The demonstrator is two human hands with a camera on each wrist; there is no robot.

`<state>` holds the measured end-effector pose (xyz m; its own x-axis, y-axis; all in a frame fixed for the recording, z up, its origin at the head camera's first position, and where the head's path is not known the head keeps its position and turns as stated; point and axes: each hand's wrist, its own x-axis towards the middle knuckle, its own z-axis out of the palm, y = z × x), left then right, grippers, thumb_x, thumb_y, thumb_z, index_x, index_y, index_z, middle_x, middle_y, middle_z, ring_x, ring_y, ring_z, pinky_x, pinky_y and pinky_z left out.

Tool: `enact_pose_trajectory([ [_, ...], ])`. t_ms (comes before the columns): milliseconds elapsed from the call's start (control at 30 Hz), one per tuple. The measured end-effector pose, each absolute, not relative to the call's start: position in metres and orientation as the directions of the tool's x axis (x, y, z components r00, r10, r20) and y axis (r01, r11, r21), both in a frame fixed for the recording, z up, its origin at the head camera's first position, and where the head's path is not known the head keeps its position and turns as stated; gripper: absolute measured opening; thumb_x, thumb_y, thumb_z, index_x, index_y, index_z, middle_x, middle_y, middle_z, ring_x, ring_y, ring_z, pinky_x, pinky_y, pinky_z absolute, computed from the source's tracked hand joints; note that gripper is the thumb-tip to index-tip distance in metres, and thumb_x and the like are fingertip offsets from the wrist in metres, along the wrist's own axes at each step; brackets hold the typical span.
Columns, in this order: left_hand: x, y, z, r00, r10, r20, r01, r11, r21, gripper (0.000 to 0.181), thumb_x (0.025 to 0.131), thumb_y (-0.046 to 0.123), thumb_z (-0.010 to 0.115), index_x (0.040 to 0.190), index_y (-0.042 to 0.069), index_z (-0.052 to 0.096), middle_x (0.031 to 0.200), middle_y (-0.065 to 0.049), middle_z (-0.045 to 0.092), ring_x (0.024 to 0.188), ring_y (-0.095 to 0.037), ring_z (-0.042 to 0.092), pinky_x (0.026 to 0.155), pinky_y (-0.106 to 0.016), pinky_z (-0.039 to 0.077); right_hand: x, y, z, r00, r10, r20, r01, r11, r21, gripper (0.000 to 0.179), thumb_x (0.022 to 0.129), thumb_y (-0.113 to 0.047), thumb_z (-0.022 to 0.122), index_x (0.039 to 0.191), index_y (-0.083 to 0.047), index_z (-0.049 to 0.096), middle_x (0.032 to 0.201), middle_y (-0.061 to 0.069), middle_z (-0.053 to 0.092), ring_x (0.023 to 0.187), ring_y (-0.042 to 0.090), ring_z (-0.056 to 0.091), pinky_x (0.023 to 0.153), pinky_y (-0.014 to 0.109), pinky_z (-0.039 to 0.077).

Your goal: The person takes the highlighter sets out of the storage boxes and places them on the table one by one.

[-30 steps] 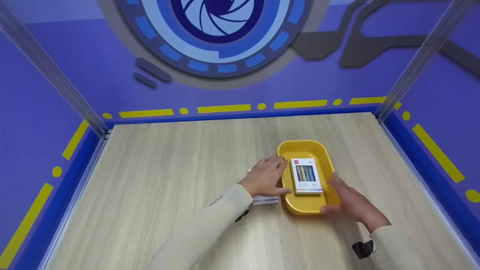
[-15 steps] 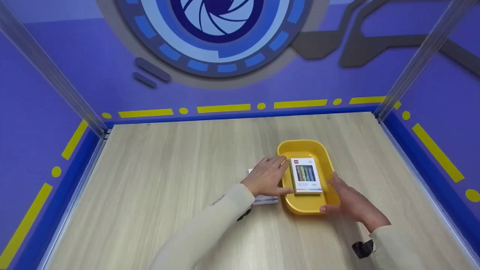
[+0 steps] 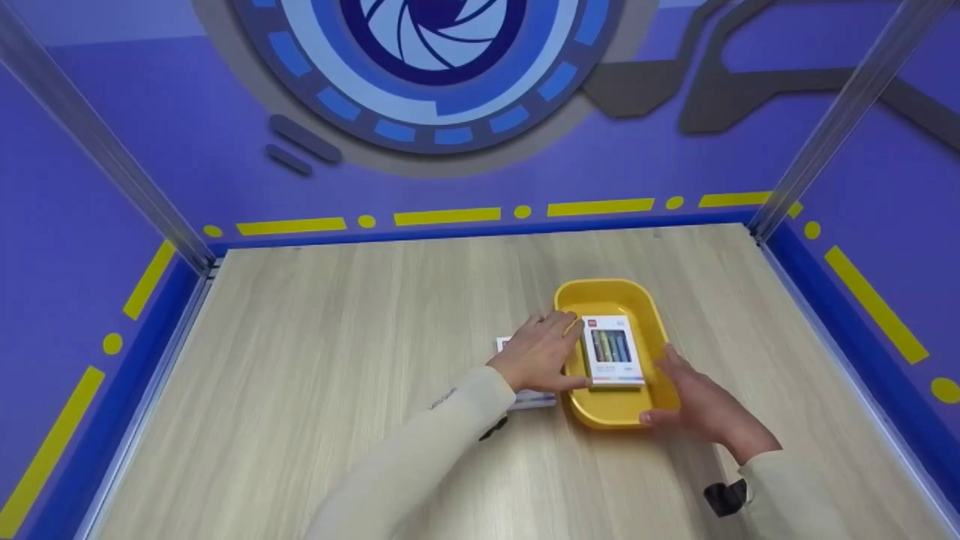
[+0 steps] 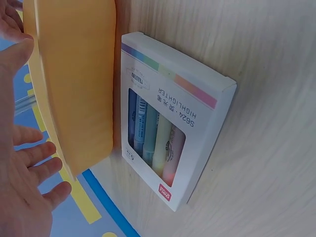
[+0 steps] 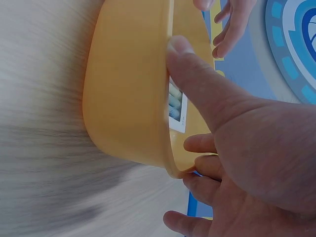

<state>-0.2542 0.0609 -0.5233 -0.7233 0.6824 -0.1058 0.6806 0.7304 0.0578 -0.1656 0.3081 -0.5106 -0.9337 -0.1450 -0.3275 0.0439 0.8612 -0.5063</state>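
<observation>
Two pale sleeves (image 3: 412,457) enter my head view along the bottom edge. At lower right, the right hand (image 3: 705,405) rests against the yellow tray (image 3: 607,411), thumb on the near corner of its rim and relaxed fingers along the side; I judge that this steadies the tray rather than lifts it. Just below centre, the left hand (image 3: 536,356) spans the opposite rim, its fingers loosely straight and grasping nothing; I cannot tell whether the tips touch. Beneath it, the loose highlighter box (image 4: 158,116) lies flat on the wooden table (image 3: 337,337), just beside the tray, window upward, with pastel pens inside. Right of centre, the tray contains a second white box (image 3: 615,371), face up, probably laid lengthwise to suit the tray's long shape; its window shows pens too. Farthest, a purple wall (image 3: 172,112) fills the top.
</observation>
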Motion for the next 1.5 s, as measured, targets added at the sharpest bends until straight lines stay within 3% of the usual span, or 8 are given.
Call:
enact_pose_trajectory([
  [233,-0.254,0.063,-0.524,-0.727,0.678,-0.11,0.673,0.735,0.084,0.094,0.083,0.075,0.046,0.154,0.018,0.023,0.16,0.0,0.025,0.147,-0.017,0.024,0.121,-0.039,0.024,-0.166,0.307,-0.512,-0.926,-0.13,-0.354,0.069,0.865,-0.498,0.103,0.075,-0.049,0.077,0.15,0.0,0.027,0.16,0.027,0.005,0.143,0.05,0.017,0.113,0.064,0.019],
  [1067,-0.254,0.07,-0.524,-0.733,0.662,-0.158,0.655,0.749,0.1,0.095,0.084,0.074,0.047,0.156,0.021,0.017,0.162,0.002,0.018,0.15,-0.017,0.019,0.123,-0.039,0.017,-0.167,0.309,-0.513,-0.92,-0.112,-0.376,0.103,0.856,-0.506,0.112,0.071,-0.057,0.076,0.153,-0.003,0.022,0.161,0.024,0.002,0.145,0.049,0.013,0.114,0.065,0.016],
  [1300,-0.253,0.073,-0.524,-0.728,0.674,-0.122,0.67,0.738,0.081,0.095,0.083,0.073,0.05,0.154,0.018,0.022,0.159,0.0,0.026,0.146,-0.016,0.026,0.122,-0.038,0.021,-0.165,0.308,-0.513,-0.936,-0.148,-0.32,0.034,0.865,-0.5,0.107,0.072,-0.053,0.077,0.148,0.004,0.03,0.158,0.03,0.009,0.141,0.051,0.022,0.112,0.064,0.023],
  [1500,-0.254,0.075,-0.525,-0.725,0.677,-0.128,0.672,0.736,0.087,0.095,0.083,0.073,0.05,0.155,0.019,0.021,0.16,0.0,0.024,0.146,-0.016,0.025,0.123,-0.04,0.019,-0.166,0.309,-0.512,-0.934,-0.153,-0.323,0.033,0.863,-0.504,0.108,0.072,-0.055,0.077,0.149,0.004,0.029,0.159,0.029,0.007,0.142,0.051,0.019,0.113,0.064,0.022],
])
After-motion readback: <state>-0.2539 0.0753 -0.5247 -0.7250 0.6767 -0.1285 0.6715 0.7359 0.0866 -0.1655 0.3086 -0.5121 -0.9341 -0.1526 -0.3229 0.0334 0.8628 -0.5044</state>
